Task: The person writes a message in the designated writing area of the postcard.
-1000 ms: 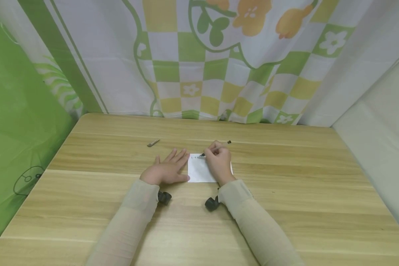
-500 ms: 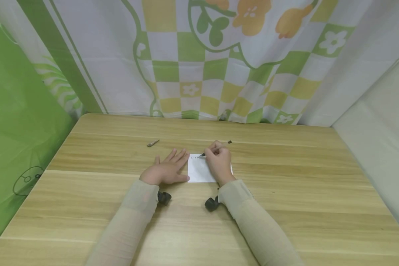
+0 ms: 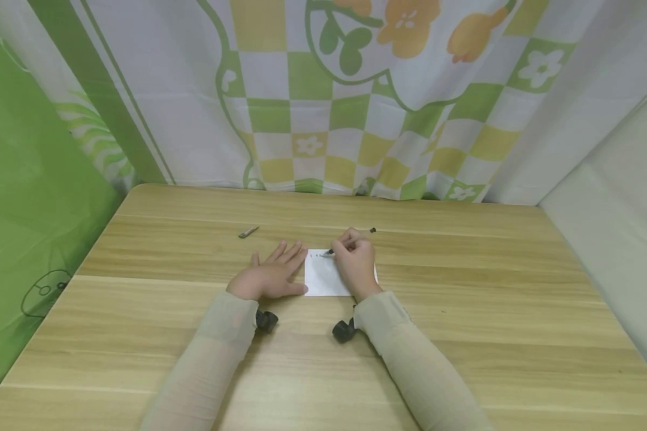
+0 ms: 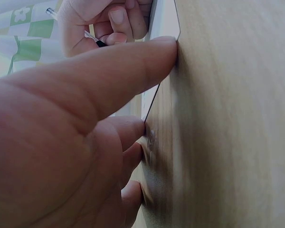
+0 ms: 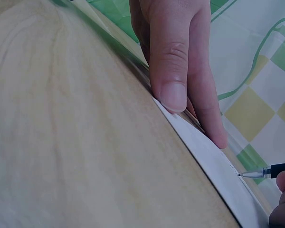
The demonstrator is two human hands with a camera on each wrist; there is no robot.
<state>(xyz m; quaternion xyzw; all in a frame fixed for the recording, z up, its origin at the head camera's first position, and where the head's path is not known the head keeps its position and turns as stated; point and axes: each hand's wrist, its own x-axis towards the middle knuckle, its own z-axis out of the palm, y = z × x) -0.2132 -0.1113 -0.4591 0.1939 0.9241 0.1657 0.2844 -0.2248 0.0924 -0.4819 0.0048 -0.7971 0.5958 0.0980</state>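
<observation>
A small white sheet of paper [image 3: 326, 280] lies on the table, with a short row of tiny marks near its top left. My left hand [image 3: 269, 278] rests with spread fingers; its thumb and a fingertip touch the paper's left edge, as the left wrist view [image 4: 61, 104] also shows. My right hand [image 3: 354, 263] pinches a pen [image 3: 329, 252] and lies over the paper's right part. In the right wrist view the pen's tip [image 5: 247, 175] meets the paper [image 5: 199, 147] near its far edge. The right palm hides some of the sheet.
A pen cap [image 3: 248, 231] lies on the wooden table [image 3: 167, 335], behind the left hand. Black devices [image 3: 266, 321] sit at both wrists. A patterned curtain [image 3: 310, 114] hangs along the table's back edge, with green cloth [image 3: 32, 179] at the left and a pale surface [image 3: 625, 179] at the right.
The pen has shifted very slightly in the right hand's pinch. Both hands and the paper otherwise keep their places.
</observation>
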